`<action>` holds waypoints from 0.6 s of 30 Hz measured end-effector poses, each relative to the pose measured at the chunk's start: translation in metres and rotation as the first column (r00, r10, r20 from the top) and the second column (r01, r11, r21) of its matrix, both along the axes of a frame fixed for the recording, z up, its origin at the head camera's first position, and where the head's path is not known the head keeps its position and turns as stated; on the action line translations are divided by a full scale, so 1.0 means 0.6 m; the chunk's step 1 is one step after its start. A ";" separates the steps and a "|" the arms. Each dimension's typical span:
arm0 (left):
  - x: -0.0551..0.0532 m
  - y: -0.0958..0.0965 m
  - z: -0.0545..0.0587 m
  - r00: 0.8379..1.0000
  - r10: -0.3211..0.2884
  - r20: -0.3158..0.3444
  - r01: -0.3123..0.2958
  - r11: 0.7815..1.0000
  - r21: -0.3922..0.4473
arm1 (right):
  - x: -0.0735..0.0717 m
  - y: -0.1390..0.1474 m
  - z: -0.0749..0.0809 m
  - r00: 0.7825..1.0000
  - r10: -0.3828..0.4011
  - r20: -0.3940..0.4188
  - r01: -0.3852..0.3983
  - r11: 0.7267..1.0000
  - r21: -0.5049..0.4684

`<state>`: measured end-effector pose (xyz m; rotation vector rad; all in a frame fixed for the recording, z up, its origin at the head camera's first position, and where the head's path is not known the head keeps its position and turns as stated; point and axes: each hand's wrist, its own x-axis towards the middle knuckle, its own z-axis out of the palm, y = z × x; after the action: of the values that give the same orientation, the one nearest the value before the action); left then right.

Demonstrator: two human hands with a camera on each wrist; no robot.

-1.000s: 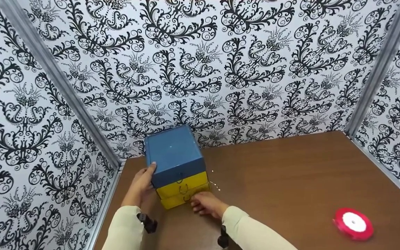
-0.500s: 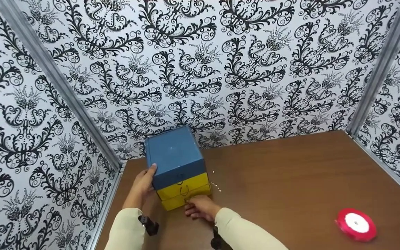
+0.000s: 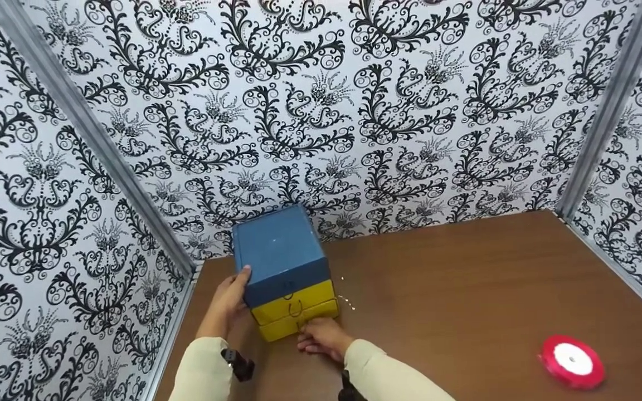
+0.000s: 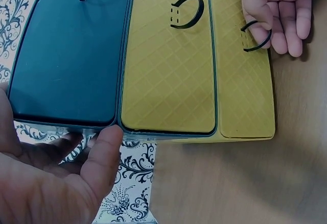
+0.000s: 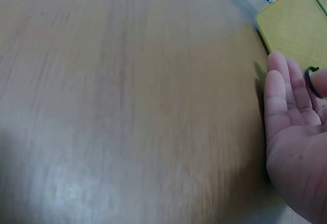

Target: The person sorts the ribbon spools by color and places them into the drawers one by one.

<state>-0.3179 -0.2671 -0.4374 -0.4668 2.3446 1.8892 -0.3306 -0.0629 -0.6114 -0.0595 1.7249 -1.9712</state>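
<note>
A small drawer box (image 3: 279, 239) with a blue top and a blue upper drawer stands at the back left of the table. Two yellow drawers lie below; the lowest yellow drawer (image 4: 245, 91) juts slightly forward of the one above. My left hand (image 3: 232, 295) rests against the box's left side, thumb over the top edge, fingers stretched along the side wall. At the lowest drawer, my right hand (image 3: 324, 337) pinches its black loop handle (image 4: 260, 35) between thumb and forefinger. The right hand's other fingers (image 5: 276, 89) reach out loosely, palm turned up in the right wrist view.
A red ribbon spool (image 3: 572, 359) with a white centre lies at the table's right front. Small shiny bits (image 3: 348, 302) show beside the box's right side. Patterned walls (image 3: 410, 111) close off the brown table (image 3: 443, 289) at the back and sides.
My right hand has moved left onto the lowest drawer's loop and taken hold of it. The left hand has stayed against the box.
</note>
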 end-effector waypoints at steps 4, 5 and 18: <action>0.003 0.000 0.000 1.000 -0.008 -0.002 0.008 1.000 -0.016 | 0.009 0.001 -0.004 1.000 -0.004 -0.019 0.004 1.000 0.010; 0.003 0.000 -0.001 1.000 -0.009 -0.002 0.009 1.000 -0.019 | 0.011 0.002 -0.005 1.000 -0.003 -0.021 0.004 1.000 0.008; 0.001 -0.005 -0.005 1.000 -0.004 -0.020 0.003 0.999 -0.048 | 0.057 0.018 -0.016 0.998 -0.002 -0.067 -0.002 0.998 -0.064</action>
<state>-0.3173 -0.2701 -0.4407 -0.4503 2.4065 1.8478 -0.2964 -0.0523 -0.6207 -0.1495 1.7034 -2.0454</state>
